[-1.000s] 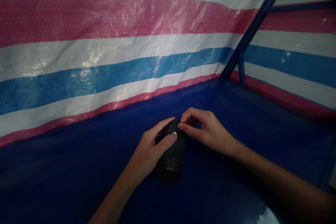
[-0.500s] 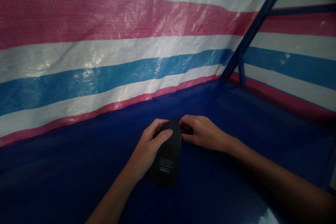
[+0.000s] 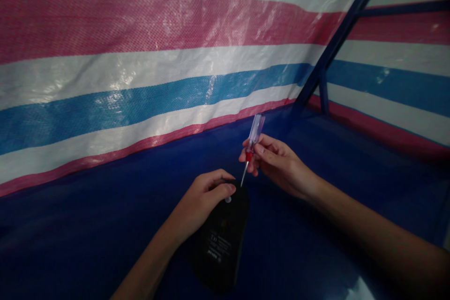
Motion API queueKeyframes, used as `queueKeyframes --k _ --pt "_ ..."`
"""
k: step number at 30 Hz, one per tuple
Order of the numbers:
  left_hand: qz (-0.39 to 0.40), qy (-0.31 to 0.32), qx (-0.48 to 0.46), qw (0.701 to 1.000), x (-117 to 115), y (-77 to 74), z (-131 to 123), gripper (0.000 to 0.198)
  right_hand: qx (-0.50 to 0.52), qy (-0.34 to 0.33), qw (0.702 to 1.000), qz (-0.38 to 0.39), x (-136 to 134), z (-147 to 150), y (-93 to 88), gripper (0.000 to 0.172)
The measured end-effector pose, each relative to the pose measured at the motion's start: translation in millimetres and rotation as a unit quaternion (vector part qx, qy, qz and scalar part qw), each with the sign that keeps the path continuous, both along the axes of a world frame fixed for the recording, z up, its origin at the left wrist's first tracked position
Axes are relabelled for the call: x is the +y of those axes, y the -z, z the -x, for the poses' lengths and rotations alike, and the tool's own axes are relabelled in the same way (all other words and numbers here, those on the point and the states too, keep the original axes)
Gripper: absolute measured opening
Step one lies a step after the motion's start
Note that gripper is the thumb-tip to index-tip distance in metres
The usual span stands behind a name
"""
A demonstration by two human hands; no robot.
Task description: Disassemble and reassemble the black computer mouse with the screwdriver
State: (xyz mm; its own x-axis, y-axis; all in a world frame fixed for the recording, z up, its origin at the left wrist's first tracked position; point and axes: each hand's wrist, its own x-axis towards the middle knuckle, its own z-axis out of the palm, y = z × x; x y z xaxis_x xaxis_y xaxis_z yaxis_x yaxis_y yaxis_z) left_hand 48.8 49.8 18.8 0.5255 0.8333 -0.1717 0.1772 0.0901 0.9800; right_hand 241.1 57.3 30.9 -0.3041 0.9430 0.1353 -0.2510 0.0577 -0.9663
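Observation:
A black computer mouse shows its underside with small white print, low in the middle of the view. My left hand grips its far end, thumb on the underside beside a small pale round spot. In my right hand is a small screwdriver with a clear handle and a red collar, held between thumb and fingers. The screwdriver's shaft slants down, its tip at the far edge of the mouse; whether it touches cannot be told.
A dark blue surface lies under my hands. Behind it hangs a sheet striped red, white and blue. A dark blue frame bar slants at the right, with a crossbar. Something pale shows at the bottom right.
My right hand has risen and turned, and the clear-handled screwdriver now shows in it. The mouse has come nearer, with my left hand still on it.

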Motion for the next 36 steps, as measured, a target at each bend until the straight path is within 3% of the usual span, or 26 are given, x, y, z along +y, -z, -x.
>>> queueKeyframes --k 13,24,28,34,36 --pt "-0.067 0.009 0.007 0.998 2.6 2.5 0.1 0.028 -0.035 -0.018 0.997 -0.071 -0.7 -1.5 4.9 0.022" --pt "-0.001 0.01 -0.007 1.0 2.2 9.2 0.6 0.025 -0.111 -0.016 0.991 -0.072 -10.6 6.2 1.6 0.019" --pt "0.021 0.012 -0.039 0.999 1.9 10.8 1.4 0.02 -0.199 -0.028 0.972 -0.12 -14.0 8.9 2.4 0.01" --pt "0.033 0.018 -0.052 0.998 1.5 11.3 0.2 0.022 -0.371 0.043 0.9 -0.223 -19.0 10.5 4.1 0.018" --pt "0.043 0.017 -0.059 0.997 1.9 10.7 -0.6 0.023 -0.377 0.043 0.896 -0.232 -20.2 11.6 5.2 0.018"
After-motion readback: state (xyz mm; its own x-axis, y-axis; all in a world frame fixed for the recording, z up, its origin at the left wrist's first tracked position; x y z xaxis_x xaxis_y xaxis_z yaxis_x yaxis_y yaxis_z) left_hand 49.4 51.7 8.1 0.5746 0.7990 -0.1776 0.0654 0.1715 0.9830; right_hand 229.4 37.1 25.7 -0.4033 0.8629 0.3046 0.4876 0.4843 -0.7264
